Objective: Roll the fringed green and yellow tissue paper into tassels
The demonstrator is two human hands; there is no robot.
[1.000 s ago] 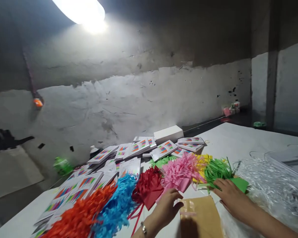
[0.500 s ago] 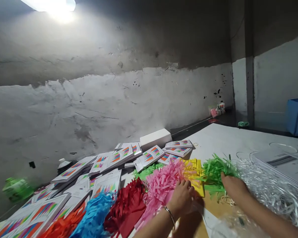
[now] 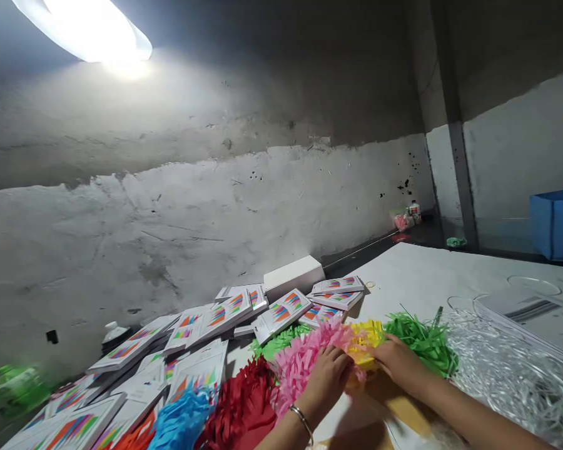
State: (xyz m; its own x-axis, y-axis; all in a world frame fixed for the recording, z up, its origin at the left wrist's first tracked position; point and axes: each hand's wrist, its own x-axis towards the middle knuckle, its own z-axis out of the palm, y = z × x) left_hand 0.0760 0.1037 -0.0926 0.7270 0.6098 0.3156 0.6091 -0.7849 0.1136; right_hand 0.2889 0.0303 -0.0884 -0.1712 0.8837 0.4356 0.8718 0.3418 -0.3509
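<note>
My left hand (image 3: 327,378), with a bangle at the wrist, curls its fingers over the edge of the pink fringed tissue paper (image 3: 300,362). Just right of it, my right hand (image 3: 396,362) pinches the yellow fringed tissue paper (image 3: 366,332); its fingertips are partly hidden. Beyond the right hand lies a bunch of green fringed paper (image 3: 425,340). To the left of the pink bunch are dark red (image 3: 244,400), blue (image 3: 181,419) and orange (image 3: 136,434) fringed bunches. Brown card (image 3: 406,406) shows under my hands.
Several white packs with coloured tassel pictures (image 3: 225,312) spread across the left and back. A white box (image 3: 293,278) stands behind them. Clear shiny plastic strips (image 3: 511,369) heap at the right. A blue bin (image 3: 556,225) is at far right, a green bottle (image 3: 19,387) at far left.
My right hand has left the green bunch and moved left onto the yellow paper. The left hand stays at the pink bunch. The camera view has tilted up slightly.
</note>
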